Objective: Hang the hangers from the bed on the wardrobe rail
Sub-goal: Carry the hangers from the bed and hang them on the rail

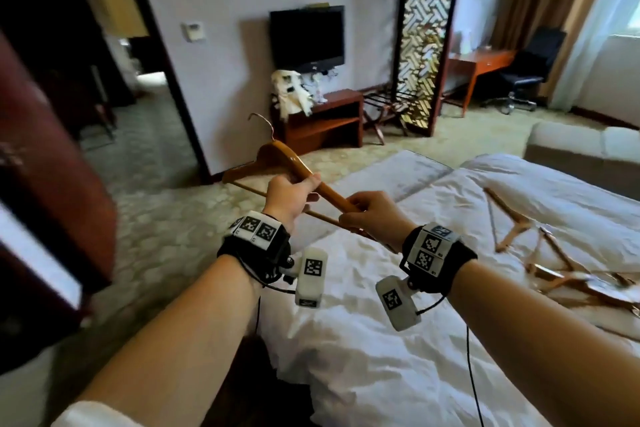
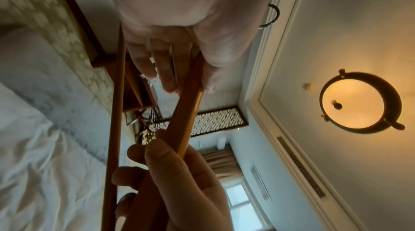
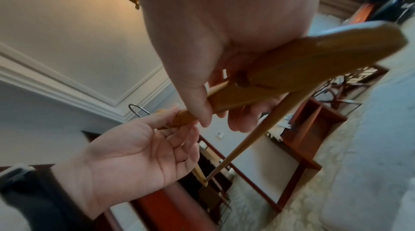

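Here both hands, left hand [image 1: 289, 192] and right hand [image 1: 372, 215], grip one wooden hanger [image 1: 277, 158] above the bed's edge [image 1: 311, 253].

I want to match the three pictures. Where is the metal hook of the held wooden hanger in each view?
Head: the metal hook is left of centre, above the left hand.
Left wrist: upper right of centre, beside the palm.
Right wrist: left of centre, above the left hand's fingers.
Shared landmark: the wooden hanger both hands hold.
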